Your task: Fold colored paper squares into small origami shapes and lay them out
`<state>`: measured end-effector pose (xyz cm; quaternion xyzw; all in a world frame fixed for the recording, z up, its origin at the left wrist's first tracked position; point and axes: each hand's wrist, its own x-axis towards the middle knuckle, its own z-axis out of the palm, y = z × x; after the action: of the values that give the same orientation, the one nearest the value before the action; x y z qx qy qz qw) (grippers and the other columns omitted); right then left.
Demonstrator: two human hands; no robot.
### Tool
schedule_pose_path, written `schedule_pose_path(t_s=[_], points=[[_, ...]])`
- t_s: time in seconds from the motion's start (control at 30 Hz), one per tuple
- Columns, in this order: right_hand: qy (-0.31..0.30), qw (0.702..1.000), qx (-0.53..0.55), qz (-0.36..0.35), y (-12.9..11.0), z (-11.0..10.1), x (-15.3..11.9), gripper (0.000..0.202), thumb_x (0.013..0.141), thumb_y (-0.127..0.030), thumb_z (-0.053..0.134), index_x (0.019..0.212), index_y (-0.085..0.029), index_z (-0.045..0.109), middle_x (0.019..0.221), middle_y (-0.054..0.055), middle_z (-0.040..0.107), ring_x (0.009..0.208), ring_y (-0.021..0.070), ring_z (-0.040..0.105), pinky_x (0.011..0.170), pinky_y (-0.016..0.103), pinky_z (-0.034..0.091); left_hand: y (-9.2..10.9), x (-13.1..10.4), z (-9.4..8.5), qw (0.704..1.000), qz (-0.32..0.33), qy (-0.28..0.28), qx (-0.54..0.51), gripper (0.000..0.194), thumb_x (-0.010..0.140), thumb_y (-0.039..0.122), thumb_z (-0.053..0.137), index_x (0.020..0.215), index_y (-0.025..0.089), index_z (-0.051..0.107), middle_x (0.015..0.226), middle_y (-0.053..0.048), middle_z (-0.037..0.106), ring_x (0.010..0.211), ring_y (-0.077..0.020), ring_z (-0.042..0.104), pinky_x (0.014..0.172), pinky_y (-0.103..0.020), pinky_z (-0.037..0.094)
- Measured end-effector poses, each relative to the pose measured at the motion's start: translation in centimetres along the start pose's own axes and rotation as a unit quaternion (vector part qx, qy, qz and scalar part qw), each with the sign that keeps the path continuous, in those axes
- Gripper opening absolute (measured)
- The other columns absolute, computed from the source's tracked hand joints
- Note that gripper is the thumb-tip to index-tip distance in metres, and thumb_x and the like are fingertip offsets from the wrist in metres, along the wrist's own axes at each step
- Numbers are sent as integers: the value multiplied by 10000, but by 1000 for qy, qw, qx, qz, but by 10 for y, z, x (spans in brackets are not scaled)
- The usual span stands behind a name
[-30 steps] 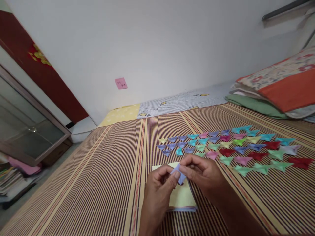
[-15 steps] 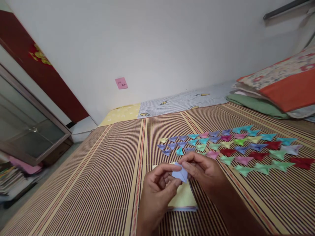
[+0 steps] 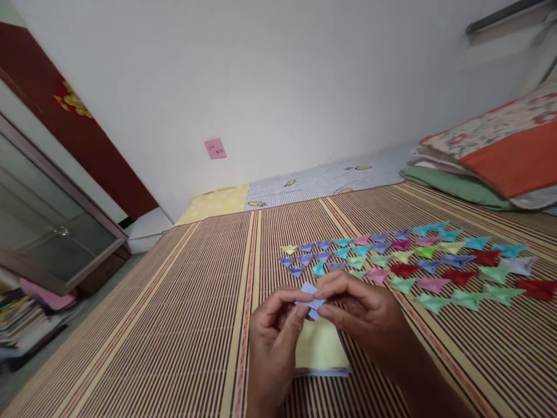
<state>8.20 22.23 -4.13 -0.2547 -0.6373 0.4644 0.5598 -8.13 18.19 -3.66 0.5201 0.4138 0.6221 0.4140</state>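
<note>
Fingers (image 3: 300,312) of both hands pinched the lilac paper piece (image 3: 310,295) just above the yellow paper stack (image 3: 321,351), left hand (image 3: 273,342) and right hand (image 3: 363,316) closed on its sides; light, creasable, best held at folded edges; its point aimed down toward that stack

Worn on the head, angled forward and down over the striped mat (image 3: 183,302). Sat close above the near edge of the mat, with both hands low in frame just past that edge. Faced the white wall (image 3: 278,87) beyond the far edge of the mat. Tilted, so the mat ran skewed. Single view only.
</note>
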Motion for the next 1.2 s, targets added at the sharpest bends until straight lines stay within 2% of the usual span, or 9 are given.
schedule_pose_path(t_s=[0.2, 0.37, 0.47, 0.57, 0.67, 0.9, 1.2], points=[[6, 999, -31, -34, 0, 1, 1, 56, 906, -233, 749, 866, -270, 761, 900, 1, 682, 885, 168, 658, 780, 280, 514, 1, 0, 0, 998, 26, 7, 52, 143, 958, 259, 673, 1018, 231, 800, 950, -46, 751, 809, -150, 695, 727, -223, 545], [26, 995, -74, -63, 3, 5, 4, 101, 930, -206, 712, 841, -250, 734, 918, -2, 691, 919, 167, 665, 829, 289, 485, -2, 1, 3, 997, 58, 22, 56, 134, 861, 159, 758, 945, 247, 815, 925, -28, 758, 840, -156, 712, 758, -223, 567], [30, 996, -67, -42, 4, 9, 3, 101, 929, -209, 705, 836, -242, 724, 933, 2, 688, 943, 173, 661, 858, 294, 480, -4, 2, 6, 995, 61, 59, 47, 91, 853, 174, 771, 862, 246, 825, 871, -21, 765, 802, -149, 712, 725, -213, 571], [42, 998, -35, -5, 5, 14, 2, 108, 926, -238, 707, 818, -240, 708, 875, -9, 663, 868, 159, 640, 786, 273, 485, -4, 4, 8, 993, 57, 87, 47, 68, 849, 196, 778, 817, 231, 827, 825, -28, 769, 796, -163, 722, 724, -229, 580], [58, 998, -1, 22, 6, 19, 0, 106, 929, -246, 699, 823, -247, 700, 843, -21, 641, 814, 145, 613, 720, 252, 479, -3, 4, 10, 992, 57, 91, 59, 64, 855, 202, 773, 823, 229, 822, 822, -27, 772, 784, -167, 726, 719, -242, 583], [92, 996, -22, 7, 4, 28, -2, 142, 936, -252, 680, 797, -229, 673, 846, -5, 655, 864, 171, 634, 786, 286, 492, -4, 4, 9, 979, 121, 104, 128, 117, 871, 173, 759, 788, 247, 792, 860, -1, 736, 850, -149, 693, 756, -233, 560], [92, 994, -61, 13, -3, 27, -2, 140, 931, -246, 657, 792, -232, 670, 823, -7, 686, 860, 184, 647, 805, 308, 480, -5, 3, 13, 986, 87, 124, 71, 91, 846, 162, 783, 782, 226, 777, 823, 2, 714, 814, -151, 686, 746, -243, 560]])
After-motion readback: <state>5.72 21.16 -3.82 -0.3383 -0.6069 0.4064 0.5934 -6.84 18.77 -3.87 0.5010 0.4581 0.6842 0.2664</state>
